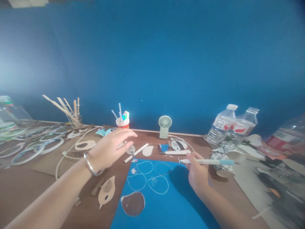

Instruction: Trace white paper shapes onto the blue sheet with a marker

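My right hand [197, 173] grips a white craft knife with a light blue end [207, 161], held level above the right side of a blue paper sheet [164, 203]. The sheet bears several white-outlined oval shapes [157, 184], and one oval hole [132, 203] shows the brown table through it. My left hand [111, 146], with a silver bangle on the wrist, hovers with fingers spread above the table left of the sheet. It holds nothing. It is near a white marker [136, 153] and a white oval cut-out [147, 150].
A red cup of pens [122, 122], a small white fan [164, 126], a jar of wooden sticks [73, 119], two water bottles [222, 124], patterned paper cups [222, 167] and wire rings [28, 154] stand around. A tan bird-shaped cut-out [107, 190] lies beside the sheet. A blue wall rises behind.
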The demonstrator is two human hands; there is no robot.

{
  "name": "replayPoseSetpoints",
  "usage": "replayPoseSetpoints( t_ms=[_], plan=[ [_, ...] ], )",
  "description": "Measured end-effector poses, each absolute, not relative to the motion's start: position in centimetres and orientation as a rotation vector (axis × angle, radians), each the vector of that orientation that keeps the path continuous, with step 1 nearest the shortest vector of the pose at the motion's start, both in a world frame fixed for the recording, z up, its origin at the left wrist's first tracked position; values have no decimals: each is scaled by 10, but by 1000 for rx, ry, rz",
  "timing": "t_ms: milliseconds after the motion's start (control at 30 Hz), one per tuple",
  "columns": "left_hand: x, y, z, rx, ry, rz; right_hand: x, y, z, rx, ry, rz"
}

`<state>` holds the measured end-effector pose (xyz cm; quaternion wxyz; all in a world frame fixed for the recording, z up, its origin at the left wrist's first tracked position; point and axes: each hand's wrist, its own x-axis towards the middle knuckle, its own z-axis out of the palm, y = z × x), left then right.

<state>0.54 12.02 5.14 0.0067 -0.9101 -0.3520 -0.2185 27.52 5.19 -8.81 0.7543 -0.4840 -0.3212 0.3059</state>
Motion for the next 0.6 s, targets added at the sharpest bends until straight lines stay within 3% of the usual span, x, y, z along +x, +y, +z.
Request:
replayPoseSetpoints(
  t_ms=[200,600],
  plan=[
    [-16,121,66,-2754,-1263,-689,276,53,-92,-1070,-718,656],
    [-14,133,45,-2789,-1141,-569,276,51,-92,-1069,-749,681]
  ],
)
